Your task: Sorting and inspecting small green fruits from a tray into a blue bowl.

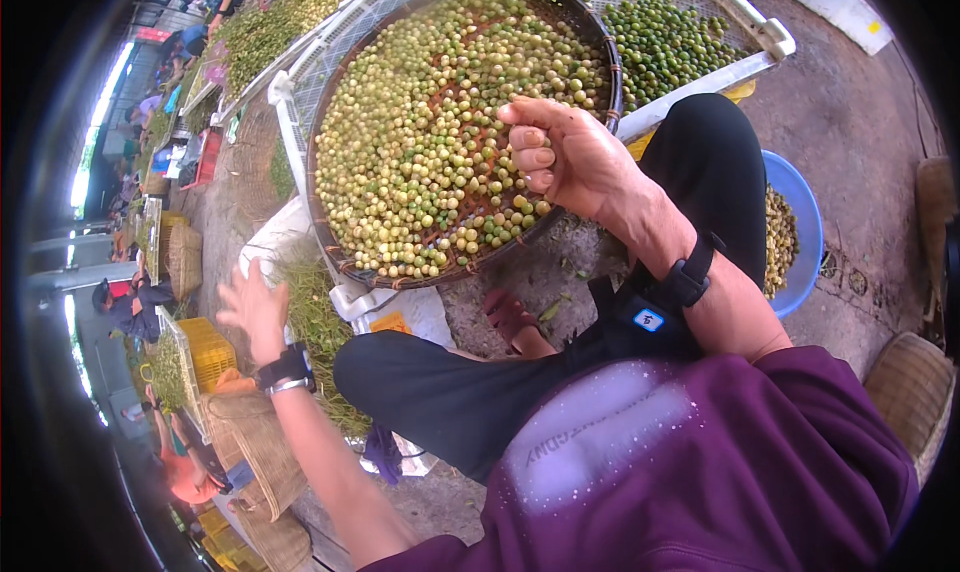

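A wide round woven tray (318,207) with a dark rim is spread with small round yellow-green fruits (400,172). My right hand (575,157) hovers over the tray's right side, its fingers curled in; whatever they may hold is hidden. Out past the tray's lower left edge, my left hand (258,312) has its fingers spread and nothing in it. Beside that hand lies a heap of green stems (325,342). Under the tray is a white mesh rack (725,72), where darker green fruits (665,57) are piled at the right.
A blue basin (805,242) of yellowish fruits stands right of my knee. Wicker baskets (905,387) sit at the far right and lower left. A white foam box (835,7) is at top right. Other people work along the left, one in an orange top (190,482).
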`<state>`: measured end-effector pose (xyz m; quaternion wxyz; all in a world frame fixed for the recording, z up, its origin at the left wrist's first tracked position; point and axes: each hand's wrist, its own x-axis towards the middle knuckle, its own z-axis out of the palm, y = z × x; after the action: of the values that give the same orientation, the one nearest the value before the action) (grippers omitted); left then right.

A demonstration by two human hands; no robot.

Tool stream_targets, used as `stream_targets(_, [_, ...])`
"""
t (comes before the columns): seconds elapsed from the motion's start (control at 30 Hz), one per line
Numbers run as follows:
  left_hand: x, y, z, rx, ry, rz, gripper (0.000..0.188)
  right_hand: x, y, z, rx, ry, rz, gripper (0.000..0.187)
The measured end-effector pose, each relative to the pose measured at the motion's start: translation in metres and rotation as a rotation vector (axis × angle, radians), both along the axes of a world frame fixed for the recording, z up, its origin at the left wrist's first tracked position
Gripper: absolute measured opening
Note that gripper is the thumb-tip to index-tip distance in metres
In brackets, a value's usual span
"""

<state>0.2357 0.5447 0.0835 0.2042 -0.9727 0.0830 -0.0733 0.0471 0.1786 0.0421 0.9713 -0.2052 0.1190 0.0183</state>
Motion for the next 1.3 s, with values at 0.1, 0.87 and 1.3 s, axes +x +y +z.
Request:
stream_targets(0.1, [-0.018, -0.086, 0.013, -0.418, 0.319, -0.137, 0.068, -0.003, -0.017, -0.01, 0.117, -0.059, -0.05, 0.021])
stream_targets(0.87, [-0.155, -0.219, -0.06, -0.43, 0.499, -1.107, 0.069, -0.042, -0.088, -0.012, -1.754, 0.559, -0.138, 0.058])
stream_targets(1.3, [-0.086, -0.091, -0.014, -0.697, 0.906, -0.676, 0.038, -0.042, -0.022, 0.018, -1.433, -0.1, 0.668, 0.037])
